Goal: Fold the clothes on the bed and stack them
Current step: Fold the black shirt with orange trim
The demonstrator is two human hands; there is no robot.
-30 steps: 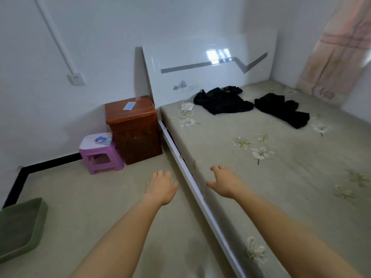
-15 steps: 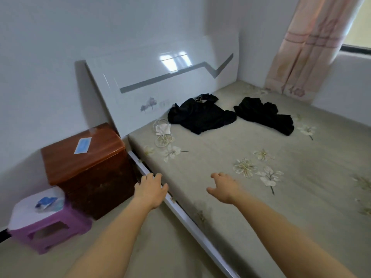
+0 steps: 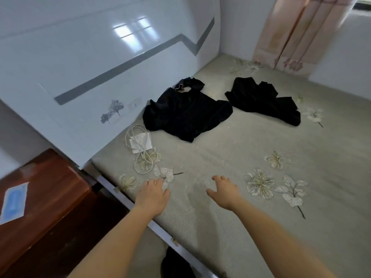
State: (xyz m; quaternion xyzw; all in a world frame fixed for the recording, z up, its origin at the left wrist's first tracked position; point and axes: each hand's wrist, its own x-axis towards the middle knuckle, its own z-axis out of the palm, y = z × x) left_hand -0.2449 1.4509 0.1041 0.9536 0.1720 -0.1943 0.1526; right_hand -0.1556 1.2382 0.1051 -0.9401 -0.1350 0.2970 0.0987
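Left hand (image 3: 153, 194) at lower centre, fingers loosely spread, palm down, empty, over near edge of bed (image 3: 230, 157). Right hand (image 3: 223, 192) just right of it, fingers relaxed and apart, also empty, above the floral sheet. Crumpled black garment (image 3: 186, 115) at frame centre near headboard (image 3: 100, 57); second black garment (image 3: 263, 101) right of it, apart. Coiled white cable (image 3: 140, 145) left of first garment. Wooden nightstand (image 3: 46, 197) lower left, blue mask (image 3: 13, 201) on top. Curtain (image 3: 297, 33) upper right.
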